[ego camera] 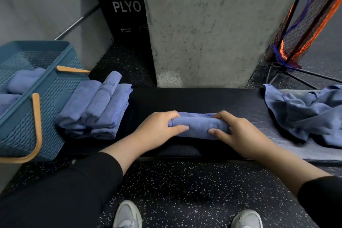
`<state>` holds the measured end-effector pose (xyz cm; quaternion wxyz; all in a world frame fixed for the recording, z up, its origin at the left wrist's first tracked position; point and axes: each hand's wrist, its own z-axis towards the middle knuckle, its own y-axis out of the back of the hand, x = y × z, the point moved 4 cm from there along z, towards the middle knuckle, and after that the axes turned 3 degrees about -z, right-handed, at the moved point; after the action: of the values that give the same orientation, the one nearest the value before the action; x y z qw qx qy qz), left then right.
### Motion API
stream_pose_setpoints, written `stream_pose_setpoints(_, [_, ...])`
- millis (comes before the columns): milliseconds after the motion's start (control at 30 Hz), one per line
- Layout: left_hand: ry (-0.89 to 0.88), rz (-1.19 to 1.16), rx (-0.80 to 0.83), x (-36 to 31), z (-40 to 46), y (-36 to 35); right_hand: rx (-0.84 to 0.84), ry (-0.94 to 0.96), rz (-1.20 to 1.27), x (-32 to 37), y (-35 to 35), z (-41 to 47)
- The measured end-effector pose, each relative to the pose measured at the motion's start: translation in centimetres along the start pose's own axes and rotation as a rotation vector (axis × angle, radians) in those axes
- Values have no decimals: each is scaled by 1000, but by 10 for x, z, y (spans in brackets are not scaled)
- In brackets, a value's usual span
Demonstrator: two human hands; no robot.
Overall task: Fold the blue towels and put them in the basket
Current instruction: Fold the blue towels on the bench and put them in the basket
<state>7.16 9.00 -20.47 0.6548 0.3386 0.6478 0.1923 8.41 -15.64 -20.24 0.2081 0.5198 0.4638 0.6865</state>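
A rolled blue towel (199, 125) lies across the middle of the black bench (203, 100). My left hand (157, 129) grips its left end and my right hand (238, 133) grips its right end, fingers curled over the roll. A pile of folded and rolled blue towels (96, 109) rests on the bench's left end, beside the blue mesh basket (55, 98) with tan handles. Rolled blue towels (24, 79) lie inside the basket. Loose crumpled blue towels (311, 114) are heaped on the bench's right end.
A concrete pillar (212, 24) stands right behind the bench. A black PLYO box (125, 9) leans behind the basket. A netted stand on black legs (303, 29) is at the back right. Speckled black floor and my grey shoes (127, 216) are below.
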Motion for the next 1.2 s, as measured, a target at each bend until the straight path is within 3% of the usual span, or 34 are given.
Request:
stream_pose_setpoints(167, [115,-144,-128,7,21,0,-98,-35,26,-4,-4,24])
stream_pose_setpoints(267, [12,151,-210,3,30,-3,-122,33,-164,-7,-17,36])
stream_pose_setpoints(333, [-73,333,-83,-2,34,-14,-2,26,-229,-9,-27,40])
stream_pose_setpoints(433, [1,373,169,7,36,-30,178,-39,-248,-11,-31,41])
stream_pose_setpoints(667, [-89,499,153,0,40,-17,238,40,-251,4,-14,49])
stream_pose_setpoints(833, [-25,495,212,-3,40,-14,387,-16,-130,13,-10,50])
stream_pose_setpoints(933, [28,362,209,-6,38,-9,431,-55,-61,17,-4,49])
stream_pose_setpoints(1067, [11,-116,48,-9,28,11,458,-66,69,33,3,48])
stream_pose_setpoints(1200, [19,-443,-127,-18,13,42,419,-72,454,65,11,46])
